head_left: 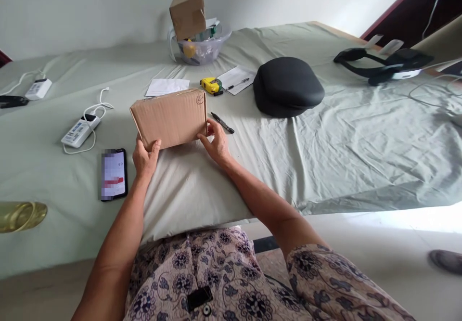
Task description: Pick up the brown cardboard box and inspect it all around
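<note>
A brown cardboard box (171,121) is held between my two hands over the cloth-covered table. My left hand (145,157) grips its lower left corner, thumb on the near face. At the lower right corner, my right hand (215,140) has its thumb on the near face and its fingers around the side. Dark pen marks show near the box's upper right corner. Just right of the box lies a black marker (223,122). Behind it are a white sheet of paper (168,87) and a yellow tape measure (211,85).
A phone (114,174), a white power strip (80,131) with cables and a yellowish glass (23,216) lie left. A black case (288,87) and a headset (386,66) are right. At the back, a clear basin (207,49) bears another cardboard box (187,15).
</note>
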The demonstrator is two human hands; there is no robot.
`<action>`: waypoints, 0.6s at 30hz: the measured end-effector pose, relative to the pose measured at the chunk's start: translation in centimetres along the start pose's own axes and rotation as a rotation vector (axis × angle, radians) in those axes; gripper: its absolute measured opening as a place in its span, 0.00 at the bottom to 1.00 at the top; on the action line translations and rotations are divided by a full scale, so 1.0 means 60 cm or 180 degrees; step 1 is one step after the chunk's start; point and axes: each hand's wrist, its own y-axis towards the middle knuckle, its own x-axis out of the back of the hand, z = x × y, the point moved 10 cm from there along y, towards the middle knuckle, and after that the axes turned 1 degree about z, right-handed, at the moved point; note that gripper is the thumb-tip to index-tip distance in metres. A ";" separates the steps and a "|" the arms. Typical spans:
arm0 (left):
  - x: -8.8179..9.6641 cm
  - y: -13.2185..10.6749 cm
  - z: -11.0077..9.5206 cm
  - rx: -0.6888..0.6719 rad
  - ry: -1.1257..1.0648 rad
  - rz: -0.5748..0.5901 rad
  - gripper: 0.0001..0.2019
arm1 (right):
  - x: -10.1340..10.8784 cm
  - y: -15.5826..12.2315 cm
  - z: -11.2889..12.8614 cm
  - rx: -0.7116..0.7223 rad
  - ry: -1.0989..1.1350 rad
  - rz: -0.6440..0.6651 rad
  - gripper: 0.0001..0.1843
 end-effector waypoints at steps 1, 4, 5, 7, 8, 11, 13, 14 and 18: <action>0.001 0.000 -0.002 -0.0022 0.0023 0.0008 0.43 | 0.006 0.001 0.007 0.0026 -0.0006 -0.0053 0.27; 0.004 0.000 -0.011 -0.0170 -0.0088 -0.0072 0.42 | 0.022 0.004 0.025 0.0055 0.0026 -0.0239 0.27; 0.006 0.000 -0.015 -0.0237 -0.0157 -0.0134 0.42 | 0.026 0.005 0.028 0.0046 0.0042 -0.0287 0.27; 0.011 -0.001 -0.020 -0.0335 -0.0234 -0.0298 0.42 | 0.029 0.007 0.033 0.0008 0.0060 -0.0352 0.28; 0.015 -0.002 -0.022 -0.0359 -0.0237 -0.0395 0.41 | 0.029 0.007 0.034 -0.0004 0.0059 -0.0368 0.28; 0.020 -0.006 -0.028 -0.0397 -0.0271 -0.0556 0.42 | 0.029 0.009 0.041 0.0044 0.0031 -0.0396 0.26; 0.014 -0.008 -0.033 -0.0453 -0.0440 -0.0447 0.46 | 0.031 0.010 0.045 0.0095 -0.0011 -0.0416 0.27; 0.011 -0.008 -0.034 -0.0465 -0.0520 -0.0369 0.48 | 0.032 0.010 0.046 0.0109 -0.0041 -0.0412 0.28; 0.004 -0.008 -0.030 -0.0281 -0.0572 -0.0237 0.51 | 0.028 0.009 0.051 0.0136 -0.0234 -0.0284 0.38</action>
